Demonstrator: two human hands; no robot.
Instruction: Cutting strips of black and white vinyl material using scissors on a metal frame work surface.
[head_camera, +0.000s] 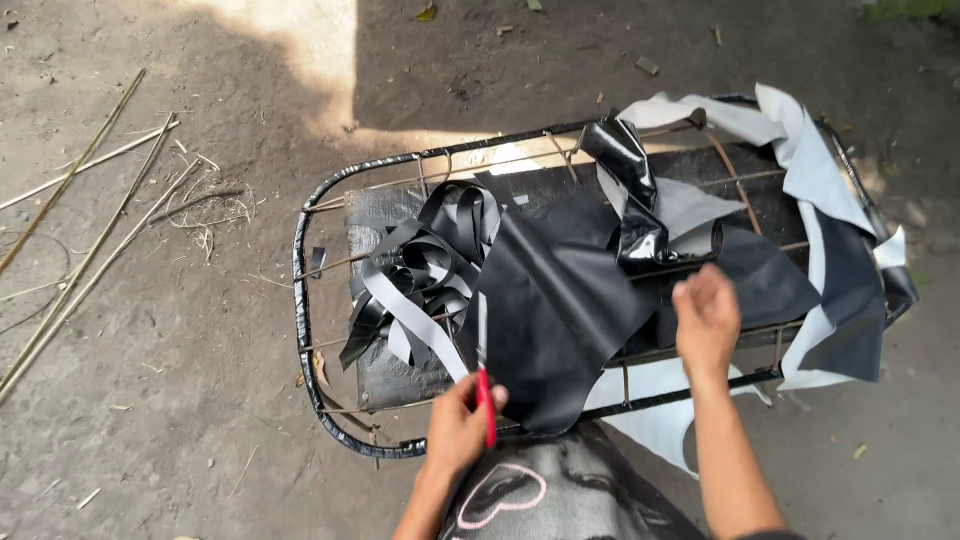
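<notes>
The left hand (457, 425) grips red-handled scissors (484, 385) at the edge of a black sheet (555, 310). The right hand (706, 318) hovers just right of that sheet, above a wire rack (300, 290).

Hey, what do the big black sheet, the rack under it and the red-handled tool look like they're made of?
The black sheet looks like leather or faux leather: smooth, faintly glossy, limp, with a pale grey underside on nearby scraps. The rack seems metal rod wrapped in black, rusty where bare. The tool in the left hand has red, probably plastic handles and a metal blade.
</notes>
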